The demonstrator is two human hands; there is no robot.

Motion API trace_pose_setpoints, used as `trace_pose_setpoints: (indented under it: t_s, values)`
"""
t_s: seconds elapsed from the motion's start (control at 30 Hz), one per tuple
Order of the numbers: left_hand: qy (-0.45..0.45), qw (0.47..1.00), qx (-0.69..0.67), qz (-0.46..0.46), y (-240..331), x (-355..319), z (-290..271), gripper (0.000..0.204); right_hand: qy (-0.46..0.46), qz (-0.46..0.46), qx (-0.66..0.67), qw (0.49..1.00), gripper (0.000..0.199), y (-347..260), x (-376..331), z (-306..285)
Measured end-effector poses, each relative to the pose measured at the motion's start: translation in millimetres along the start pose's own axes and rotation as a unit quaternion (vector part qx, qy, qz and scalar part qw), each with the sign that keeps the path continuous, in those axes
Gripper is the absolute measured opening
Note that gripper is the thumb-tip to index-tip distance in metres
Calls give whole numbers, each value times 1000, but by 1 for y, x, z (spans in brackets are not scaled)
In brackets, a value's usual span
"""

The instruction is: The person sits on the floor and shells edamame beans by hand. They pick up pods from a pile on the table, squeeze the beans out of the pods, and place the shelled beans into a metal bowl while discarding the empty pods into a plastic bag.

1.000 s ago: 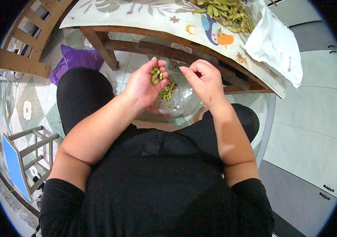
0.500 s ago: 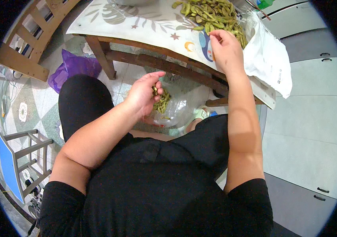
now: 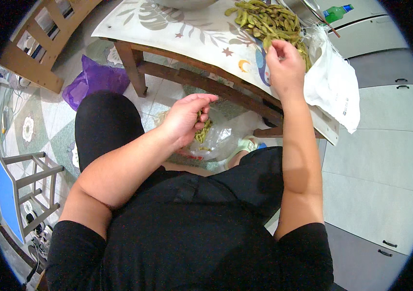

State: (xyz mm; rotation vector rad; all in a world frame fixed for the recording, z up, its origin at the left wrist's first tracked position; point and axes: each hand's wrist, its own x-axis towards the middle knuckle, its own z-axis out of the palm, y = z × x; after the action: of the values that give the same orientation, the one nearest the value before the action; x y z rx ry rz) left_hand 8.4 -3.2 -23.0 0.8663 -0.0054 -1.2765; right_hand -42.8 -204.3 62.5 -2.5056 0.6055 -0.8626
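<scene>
- Cabinets (image 3: 371,150), pale with grey bands and black handles, stand off to the person's right.
- Desk (image 3: 131,65) of brown wood, set in front of the person, a printed white cloth (image 3: 197,29) over its top.
- Person (image 3: 192,237) in black, knees apart, facing the desk.
- Stool (image 3: 8,199) with a blue top and grey legs, on the floor to the person's left.
- Sack (image 3: 332,87), white, hanging over the desk's right end, just beside the pods.
- Purple bag (image 3: 100,77) on the floor, past the left knee and near a desk leg.
- Clear bag (image 3: 221,138) on the floor between the knees; green bits lie in it, whole or split I can't tell from where I stand.
- Pods (image 3: 264,20), greenish brown, heaped on the desk toward its right end.
- Right hand (image 3: 288,70), out over the desk edge: grip narrow, thumb and forefinger at a pod on the near side of the heap. Whether they have hold of it, I can't tell.
- Left hand (image 3: 187,119), raised above the clear bag: grip curled round a few green beans (image 3: 199,115), mostly hidden by the fingers.
</scene>
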Motion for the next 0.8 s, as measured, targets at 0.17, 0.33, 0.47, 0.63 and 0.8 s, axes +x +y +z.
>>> trace_pose_setpoints:
  t_s: [0.17, 0.33, 0.47, 0.63, 0.8]
  values:
    - [-1, 991, 71, 113, -1, -10, 16, 18, -176, 223, 525, 802, 15, -34, -67, -4]
    - [-20, 944, 196, 264, -10, -12, 18, 20, -143, 374, 631, 664, 10, -38, -109, 10]
    - [-15, 955, 181, 235, -12, -13, 19, 18, -163, 354, 609, 691, 11, -35, -120, 15]
    - [-10, 905, 297, 304, -14, -8, 13, 12, -188, 348, 552, 734, 13, -29, -120, 5]
    - [-1, 918, 288, 274, -11, -13, 19, 11, -237, 335, 533, 740, 16, -22, -121, 7]
